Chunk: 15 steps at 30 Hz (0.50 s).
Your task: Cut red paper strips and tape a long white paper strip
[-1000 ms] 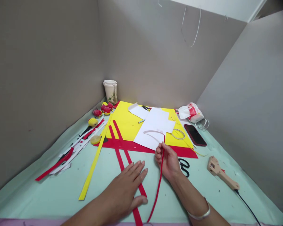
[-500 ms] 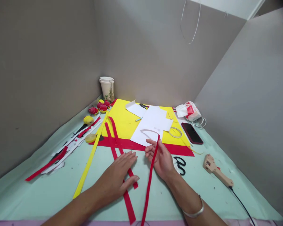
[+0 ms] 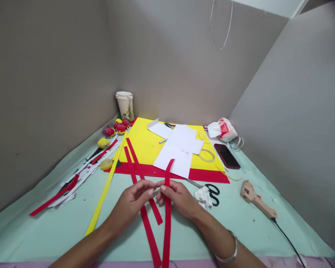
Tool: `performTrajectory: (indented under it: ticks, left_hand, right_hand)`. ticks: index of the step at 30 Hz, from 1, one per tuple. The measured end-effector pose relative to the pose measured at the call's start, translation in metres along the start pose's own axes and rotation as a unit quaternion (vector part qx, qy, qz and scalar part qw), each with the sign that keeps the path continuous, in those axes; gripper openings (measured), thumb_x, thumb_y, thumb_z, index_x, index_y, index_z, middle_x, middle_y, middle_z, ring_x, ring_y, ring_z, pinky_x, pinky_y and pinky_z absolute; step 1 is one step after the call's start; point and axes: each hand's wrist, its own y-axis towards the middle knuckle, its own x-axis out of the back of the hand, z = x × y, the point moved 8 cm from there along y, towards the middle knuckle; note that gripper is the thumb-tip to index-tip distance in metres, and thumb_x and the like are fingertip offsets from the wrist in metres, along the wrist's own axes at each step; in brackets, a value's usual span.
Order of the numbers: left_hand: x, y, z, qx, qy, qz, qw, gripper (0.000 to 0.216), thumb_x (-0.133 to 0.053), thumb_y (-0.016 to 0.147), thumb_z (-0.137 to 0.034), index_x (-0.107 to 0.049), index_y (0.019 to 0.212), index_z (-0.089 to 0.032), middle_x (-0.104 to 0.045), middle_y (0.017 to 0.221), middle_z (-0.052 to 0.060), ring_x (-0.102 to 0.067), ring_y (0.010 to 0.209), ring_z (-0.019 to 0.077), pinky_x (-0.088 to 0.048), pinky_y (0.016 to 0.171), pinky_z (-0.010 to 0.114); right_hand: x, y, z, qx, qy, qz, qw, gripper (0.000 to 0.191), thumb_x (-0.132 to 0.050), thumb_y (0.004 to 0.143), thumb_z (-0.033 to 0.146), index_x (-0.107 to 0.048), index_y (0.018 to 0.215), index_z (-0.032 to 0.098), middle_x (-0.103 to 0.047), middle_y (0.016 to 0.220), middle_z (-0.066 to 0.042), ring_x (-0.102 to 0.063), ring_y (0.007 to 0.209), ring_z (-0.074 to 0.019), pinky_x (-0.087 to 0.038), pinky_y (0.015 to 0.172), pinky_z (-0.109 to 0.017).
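A red ribbed paper strip (image 3: pixel 167 223) runs through my right hand (image 3: pixel 175 195), pinched under the thumb, its far end curling up over the white paper. My left hand (image 3: pixel 136 195) is closed with thumb and fingers together, its fingertips meeting those of my right hand; what they hold, if anything, is hidden. Beneath my left hand lie a long red strip (image 3: pixel 148 234) and a shorter red strip (image 3: pixel 156 214), crossing toward the yellow sheet. A yellow strip (image 3: pixel 100 203) lies to their left.
A yellow sheet (image 3: pixel 141 149) on a red sheet (image 3: pixel 209 175) carries white paper (image 3: pixel 178 145) and a tape ring (image 3: pixel 207 155). To the right are scissors (image 3: pixel 212 190), crumpled tissue (image 3: pixel 203 197), a phone (image 3: pixel 227 156) and a corded glue gun (image 3: pixel 258 201). Paper scraps (image 3: pixel 69 193) lie left.
My left hand has lifted from the red strips and closed, meeting my right hand. My right hand has moved left and nearer with its strip, now turned flat side up. The scissors show more.
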Motion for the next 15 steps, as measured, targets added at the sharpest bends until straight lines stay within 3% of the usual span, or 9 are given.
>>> performTrajectory:
  ticks: [8,13,15]
  left_hand:
    - [0.017,0.027,-0.006,0.041,0.022,-0.087,0.995,0.028,-0.066,0.079,-0.045,-0.068,0.090,-0.019,-0.070,0.092,0.007,-0.062,0.092,0.0264,-0.044,0.084,0.036]
    - [-0.017,0.037,0.003,0.065,-0.133,0.066,0.987,0.030,-0.056,0.088,-0.045,-0.063,0.081,-0.016,-0.064,0.068,0.003,-0.062,0.063,0.0194,-0.048,0.069,0.034]
    - [-0.025,0.036,0.006,0.063,-0.185,0.101,0.975,0.029,-0.056,0.089,-0.042,-0.061,0.079,-0.016,-0.061,0.064,0.002,-0.061,0.055,0.0183,-0.049,0.063,0.034]
  right_hand:
    - [0.002,0.001,-0.004,-0.009,-0.010,0.001,1.000,0.036,-0.055,0.090,0.049,-0.062,0.104,0.016,-0.064,0.077,-0.002,-0.060,0.066,-0.0133,-0.048,0.069,-0.030]
    - [-0.001,0.000,-0.002,0.006,-0.052,0.016,0.998,0.030,-0.051,0.094,0.044,-0.062,0.094,0.016,-0.064,0.078,-0.003,-0.059,0.067,-0.0130,-0.048,0.070,-0.029]
    - [-0.004,-0.001,-0.002,0.012,-0.076,0.025,0.997,0.028,-0.050,0.095,0.041,-0.062,0.091,0.016,-0.064,0.079,-0.003,-0.058,0.068,-0.0130,-0.047,0.071,-0.029]
